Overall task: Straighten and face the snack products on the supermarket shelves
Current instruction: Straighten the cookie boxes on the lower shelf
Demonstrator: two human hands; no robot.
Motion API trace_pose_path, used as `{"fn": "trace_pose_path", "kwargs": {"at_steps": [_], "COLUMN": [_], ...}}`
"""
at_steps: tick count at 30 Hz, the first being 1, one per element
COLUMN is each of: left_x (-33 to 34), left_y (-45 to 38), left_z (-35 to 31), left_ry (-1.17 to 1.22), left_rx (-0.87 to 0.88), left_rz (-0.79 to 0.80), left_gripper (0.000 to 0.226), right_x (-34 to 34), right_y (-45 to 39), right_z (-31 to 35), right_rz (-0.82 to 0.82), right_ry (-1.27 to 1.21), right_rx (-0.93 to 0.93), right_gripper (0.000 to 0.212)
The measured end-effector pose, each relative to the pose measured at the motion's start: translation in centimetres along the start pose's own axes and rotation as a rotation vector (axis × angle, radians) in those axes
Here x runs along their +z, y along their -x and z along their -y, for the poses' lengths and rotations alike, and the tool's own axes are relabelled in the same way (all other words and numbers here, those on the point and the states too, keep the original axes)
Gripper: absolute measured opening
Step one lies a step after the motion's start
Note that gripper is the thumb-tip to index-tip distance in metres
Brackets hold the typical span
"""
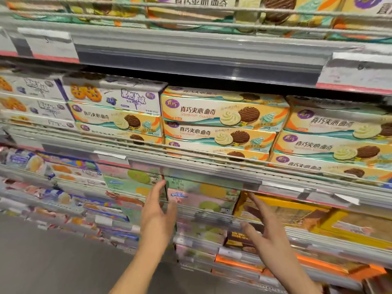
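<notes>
Landmark: middle shelf rail (212, 166). Above it, stacked yellow cookie boxes (222, 115) printed "真巧夹心曲奇" and "Sandwich Cookies", with a cream swirl and a chocolate disc pictured. Left of these, a white box (114, 95) showing orange cookies with purple spots; its lettering is too blurred to read.

Below the rail, pastel pink-green boxes (201, 196); writing illegible. Left hand (156, 211) at their left edge, fingers straight and spread, thumb raised; contact with the boxes cannot be told. Right hand (263, 228) at their right side, before a yellow-framed box (286, 211), fingers spread, gripping nothing.
</notes>
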State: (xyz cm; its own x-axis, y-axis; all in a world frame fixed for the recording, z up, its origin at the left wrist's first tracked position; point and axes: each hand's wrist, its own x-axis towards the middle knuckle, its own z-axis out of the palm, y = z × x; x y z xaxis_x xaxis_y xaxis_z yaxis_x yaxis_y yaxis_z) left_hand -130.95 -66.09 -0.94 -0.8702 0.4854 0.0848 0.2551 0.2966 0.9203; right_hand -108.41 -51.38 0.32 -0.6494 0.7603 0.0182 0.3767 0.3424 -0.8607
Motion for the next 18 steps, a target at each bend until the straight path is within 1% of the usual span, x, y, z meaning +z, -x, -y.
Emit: {"fn": "trace_pose_path", "kwargs": {"at_steps": [2, 4, 6, 7, 9, 11, 13, 16, 18], "left_x": [0.5, 0.0, -1.2, -1.9, -3.6, -5.2, -6.3, -6.8, -6.7], "left_y": [0.6, 0.9, 0.5, 0.2, -0.7, -2.1, -3.9, -5.8, -6.4], "left_z": [0.4, 1.3, 2.1, 2.4, 2.3, 2.2, 2.0, 2.1, 2.5], "left_ry": [-0.146, -0.286, -0.447, -0.472, -0.481, -0.534, -0.600, -0.664, -0.729], "left_rx": [0.170, 0.427, 0.685, 0.757, 0.819, 0.832, 0.833, 0.803, 0.788], "left_rz": [0.025, 0.095, 0.068, 0.028, -0.072, -0.135, -0.130, -0.083, -0.043], "left_gripper": [0.056, 0.054, 0.056, 0.056, 0.059, 0.066, 0.073, 0.077, 0.079], "right_x": [-0.3, 0.7, 2.1, 2.7, 3.8, 4.6, 5.2, 5.9, 6.2], "right_y": [0.1, -0.4, -0.6, -0.6, -0.7, -0.9, -1.1, -1.6, -1.6], "right_z": [0.5, 0.9, 1.4, 1.7, 2.1, 2.5, 3.0, 3.9, 4.3], "right_rz": [-0.027, -0.089, -0.168, -0.197, -0.244, -0.281, -0.303, -0.351, -0.396], "right_ry": [-0.047, -0.073, -0.070, -0.063, -0.053, -0.059, -0.082, -0.104, -0.095], "right_rx": [0.019, 0.050, 0.083, 0.097, 0.127, 0.158, 0.186, 0.208, 0.228], "right_gripper": [0.065, 0.064, 0.061, 0.058, 0.057, 0.059, 0.060, 0.059, 0.065]}}
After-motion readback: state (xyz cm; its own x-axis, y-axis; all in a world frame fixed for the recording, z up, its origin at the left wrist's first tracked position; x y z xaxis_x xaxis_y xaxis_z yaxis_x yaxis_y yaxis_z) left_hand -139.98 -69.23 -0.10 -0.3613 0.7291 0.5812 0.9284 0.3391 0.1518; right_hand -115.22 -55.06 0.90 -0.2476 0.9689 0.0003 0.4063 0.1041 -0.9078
